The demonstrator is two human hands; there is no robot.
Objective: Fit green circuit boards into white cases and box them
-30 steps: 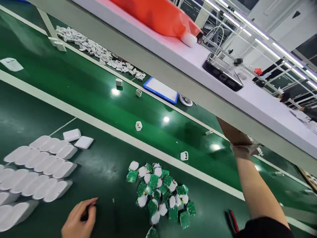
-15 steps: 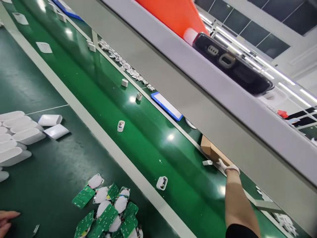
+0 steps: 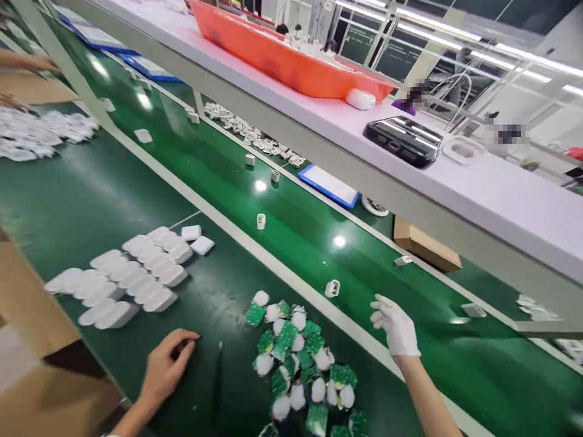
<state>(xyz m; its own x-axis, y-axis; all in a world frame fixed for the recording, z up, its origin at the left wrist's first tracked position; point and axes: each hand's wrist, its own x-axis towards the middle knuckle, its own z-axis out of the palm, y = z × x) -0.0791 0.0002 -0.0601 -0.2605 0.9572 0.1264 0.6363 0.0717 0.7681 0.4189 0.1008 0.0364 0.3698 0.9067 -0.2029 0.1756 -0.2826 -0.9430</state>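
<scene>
My left hand (image 3: 170, 361), bare, rests low on the dark green table with thumb and forefinger tips together in a pinch. Anything between them is too small to make out. Right of it lies a thin dark tool (image 3: 218, 370). My right hand (image 3: 395, 325), in a white glove, hovers over the green conveyor belt with fingers apart and nothing in them. Just left of that hand, a white housing with parts inside (image 3: 333, 288) sits on the belt. Between my hands spreads a pile of green circuit boards with white round pieces (image 3: 289, 337).
Rows of white oval housings (image 3: 136, 270) stand on the table at left. Beyond the belt are a cardboard box (image 3: 426, 246) and a blue-edged tray (image 3: 328, 185). An overhead shelf (image 3: 492, 182) carries a phone (image 3: 404, 139) and an orange basin (image 3: 291, 60). Another person's hand (image 3: 42, 62) shows far left.
My right hand has drawn back from the cardboard box to above the near side of the belt. My left hand has come further into view, its fingers now pinched. The view has shifted.
</scene>
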